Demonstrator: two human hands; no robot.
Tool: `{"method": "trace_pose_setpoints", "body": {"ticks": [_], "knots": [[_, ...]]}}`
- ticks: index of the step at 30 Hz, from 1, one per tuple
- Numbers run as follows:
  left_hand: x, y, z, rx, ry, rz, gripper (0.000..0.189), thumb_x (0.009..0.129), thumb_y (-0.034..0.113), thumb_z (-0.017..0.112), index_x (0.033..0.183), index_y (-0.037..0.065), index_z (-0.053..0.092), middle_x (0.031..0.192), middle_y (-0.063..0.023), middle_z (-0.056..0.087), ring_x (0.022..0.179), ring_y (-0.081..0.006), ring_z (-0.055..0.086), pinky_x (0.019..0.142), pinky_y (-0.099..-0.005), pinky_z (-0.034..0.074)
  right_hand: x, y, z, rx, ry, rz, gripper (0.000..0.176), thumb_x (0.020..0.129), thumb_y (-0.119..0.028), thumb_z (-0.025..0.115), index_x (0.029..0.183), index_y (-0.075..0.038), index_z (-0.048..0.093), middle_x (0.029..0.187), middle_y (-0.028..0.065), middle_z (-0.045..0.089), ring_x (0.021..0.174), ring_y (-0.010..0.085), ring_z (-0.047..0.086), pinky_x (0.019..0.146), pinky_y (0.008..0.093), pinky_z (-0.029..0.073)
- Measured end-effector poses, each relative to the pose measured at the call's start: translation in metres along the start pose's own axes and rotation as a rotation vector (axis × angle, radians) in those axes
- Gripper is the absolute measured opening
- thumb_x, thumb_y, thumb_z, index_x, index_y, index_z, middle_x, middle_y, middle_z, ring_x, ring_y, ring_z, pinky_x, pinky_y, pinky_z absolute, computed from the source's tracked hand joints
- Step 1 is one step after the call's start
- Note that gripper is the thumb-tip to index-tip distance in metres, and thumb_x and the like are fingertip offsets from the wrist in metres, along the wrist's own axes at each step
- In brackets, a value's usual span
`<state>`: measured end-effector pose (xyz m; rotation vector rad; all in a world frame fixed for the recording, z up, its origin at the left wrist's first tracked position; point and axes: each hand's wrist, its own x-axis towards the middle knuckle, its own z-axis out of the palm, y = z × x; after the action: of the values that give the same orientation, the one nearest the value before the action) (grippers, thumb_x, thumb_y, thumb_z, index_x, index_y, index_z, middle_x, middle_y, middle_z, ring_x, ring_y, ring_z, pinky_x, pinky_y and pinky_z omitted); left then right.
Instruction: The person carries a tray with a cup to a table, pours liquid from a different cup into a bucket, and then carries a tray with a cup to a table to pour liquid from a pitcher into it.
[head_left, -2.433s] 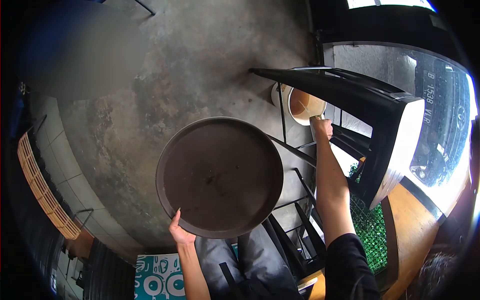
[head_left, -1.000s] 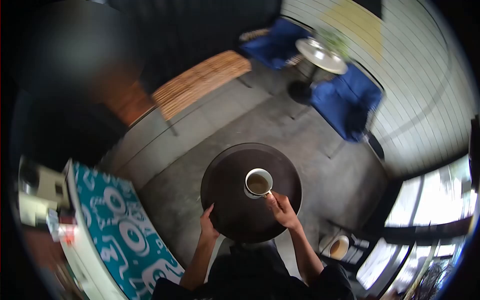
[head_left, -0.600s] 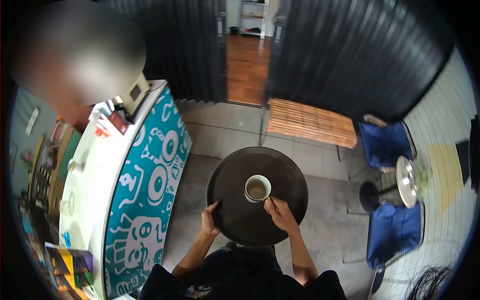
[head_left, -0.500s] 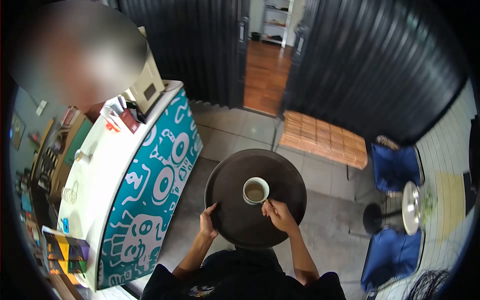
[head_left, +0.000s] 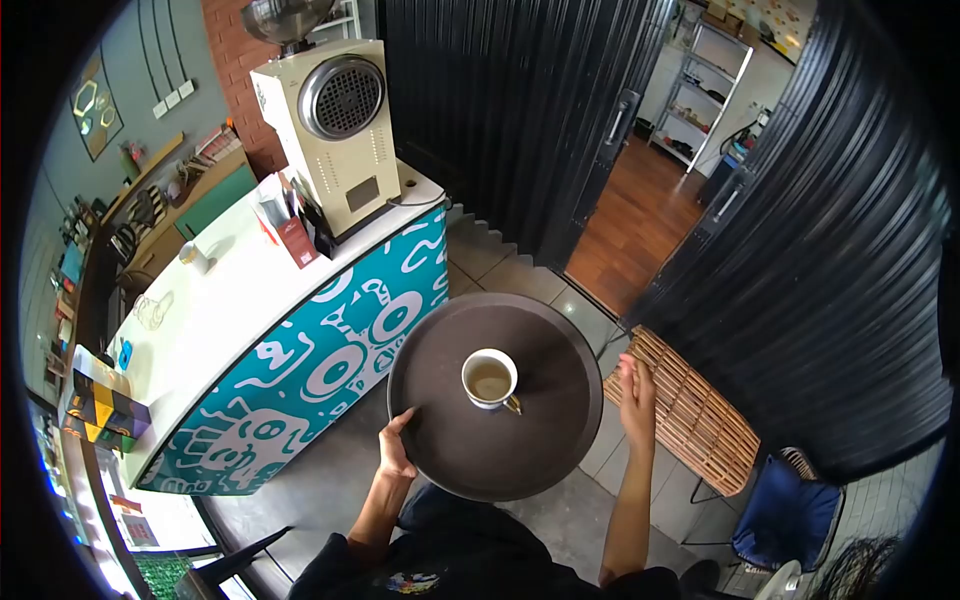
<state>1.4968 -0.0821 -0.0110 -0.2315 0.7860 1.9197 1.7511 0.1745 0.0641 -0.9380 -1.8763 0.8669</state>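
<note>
A round dark brown tray (head_left: pixel 450 450) is held level in front of my body. My left hand (head_left: pixel 398 447) grips its left edge, thumb on top and the other fingers hidden underneath. Near the tray's middle stands a white cup (head_left: pixel 470 390) holding a light brown drink, its gold-coloured handle pointing toward the lower right. My right hand (head_left: pixel 637 398) is raised just beyond the tray's right edge, apart from tray and cup. Its fingers stretch upward and hold nothing.
On the left a white-topped counter (head_left: pixel 230 290) with a teal patterned front carries a cream machine (head_left: pixel 340 140) and boxes (head_left: pixel 105 410). A slatted wooden bench (head_left: pixel 695 410) and blue chair (head_left: pixel 790 510) stand right. Dark corrugated doors (head_left: pixel 500 130) part onto a wooden floor (head_left: pixel 640 220).
My right hand has let go of the cup's handle and moved right, off the tray. The view has turned left, bringing the cream machine into full sight. My left hand still grips the tray.
</note>
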Motion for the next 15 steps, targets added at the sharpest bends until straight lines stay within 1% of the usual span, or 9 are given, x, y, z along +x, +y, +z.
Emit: {"method": "trace_pose_setpoints", "body": {"ticks": [1, 2, 5, 6, 7, 8, 9, 11, 15], "knots": [[0.01, 0.0, 0.005, 0.017, -0.02, 0.036, 0.033, 0.093, 0.019, 0.046, 0.11, -0.006, 0.059, 0.104, -0.0147, 0.065, 0.095, -0.0247, 0.063, 0.087, -0.0371, 0.052, 0.019, 0.02, 0.007, 0.134, -0.133, 0.168, 0.03, 0.099, -0.023, 0.044, 0.115, 0.0, 0.056, 0.111, 0.0121, 0.057, 0.098, 0.021, 0.056, 0.088, 0.0329, 0.043], [0.024, -0.008, 0.0, 0.312, -0.198, 0.37, 0.034, 0.093, 0.021, 0.047, 0.11, -0.006, 0.058, 0.106, -0.0161, 0.065, 0.098, -0.0254, 0.063, 0.087, -0.0367, 0.053, 0.038, 0.035, 0.016, 0.268, -0.265, 0.331, 0.035, 0.1, -0.027, 0.043, 0.121, -0.001, 0.053, 0.117, 0.0116, 0.055, 0.101, 0.0202, 0.055, 0.091, 0.0324, 0.043], [0.088, -0.006, -0.002, 0.234, -0.214, 0.339, 0.036, 0.094, 0.024, 0.048, 0.111, -0.006, 0.058, 0.107, -0.016, 0.065, 0.099, -0.0253, 0.063, 0.088, -0.038, 0.052, 0.088, 0.057, 0.047, 0.656, -0.367, 0.368, 0.045, 0.101, -0.034, 0.04, 0.128, 0.0, 0.048, 0.125, 0.0077, 0.053, 0.113, 0.0168, 0.051, 0.096, 0.0292, 0.04], [0.101, -0.006, 0.013, 0.232, -0.21, 0.34, 0.036, 0.094, 0.024, 0.048, 0.111, -0.006, 0.058, 0.107, -0.016, 0.065, 0.099, -0.0253, 0.063, 0.088, -0.038, 0.052, 0.103, 0.077, 0.057, 0.589, -0.303, 0.43, 0.046, 0.099, -0.035, 0.045, 0.128, 0.001, 0.048, 0.131, 0.0098, 0.05, 0.119, 0.0173, 0.047, 0.1, 0.0288, 0.037], [0.109, -0.008, 0.035, 0.333, -0.294, 0.599, 0.035, 0.093, 0.022, 0.046, 0.111, -0.006, 0.058, 0.107, -0.0159, 0.065, 0.098, -0.0256, 0.064, 0.087, -0.0381, 0.053, 0.117, 0.075, 0.062, 0.587, -0.308, 0.438, 0.046, 0.099, -0.035, 0.045, 0.128, 0.001, 0.048, 0.131, 0.0098, 0.05, 0.119, 0.0173, 0.047, 0.1, 0.0288, 0.037], [0.124, -0.007, 0.054, 0.429, -0.385, 0.865, 0.035, 0.093, 0.021, 0.045, 0.112, -0.005, 0.058, 0.107, -0.0158, 0.065, 0.097, -0.026, 0.064, 0.086, -0.0381, 0.053, 0.135, 0.07, 0.067, 0.417, -0.273, 0.364, 0.038, 0.098, -0.031, 0.048, 0.12, 0.0, 0.051, 0.112, 0.006, 0.053, 0.103, 0.0138, 0.048, 0.09, 0.0264, 0.038], [0.151, -0.001, 0.058, 0.422, -0.389, 0.876, 0.035, 0.093, 0.021, 0.045, 0.112, -0.005, 0.058, 0.107, -0.0158, 0.065, 0.097, -0.026, 0.064, 0.086, -0.0381, 0.053, 0.158, 0.061, 0.073, 0.252, -0.235, 0.28, 0.031, 0.098, -0.028, 0.05, 0.112, -0.001, 0.054, 0.094, 0.0022, 0.056, 0.088, 0.0103, 0.049, 0.081, 0.024, 0.039], [0.198, 0.011, 0.055, 0.058, -0.083, 0.204, 0.033, 0.092, 0.018, 0.044, 0.112, -0.004, 0.058, 0.107, -0.0153, 0.065, 0.096, -0.0262, 0.064, 0.086, -0.037, 0.053, 0.2, 0.056, 0.084, 0.288, -0.22, 0.242, 0.025, 0.096, -0.025, 0.053, 0.105, -0.001, 0.054, 0.087, -0.0005, 0.052, 0.082, 0.0084, 0.045, 0.076, 0.0228, 0.038], [0.258, 0.034, 0.102, 0.245, -0.188, 0.32, 0.031, 0.09, 0.015, 0.044, 0.111, -0.003, 0.059, 0.107, -0.0152, 0.065, 0.094, -0.0274, 0.064, 0.085, -0.0373, 0.053, 0.268, 0.1, 0.099, 0.314, -0.234, 0.169, 0.028, 0.096, -0.023, 0.053, 0.109, 0.001, 0.054, 0.093, 0.0047, 0.057, 0.088, 0.0125, 0.05, 0.082, 0.0257, 0.039]]}}
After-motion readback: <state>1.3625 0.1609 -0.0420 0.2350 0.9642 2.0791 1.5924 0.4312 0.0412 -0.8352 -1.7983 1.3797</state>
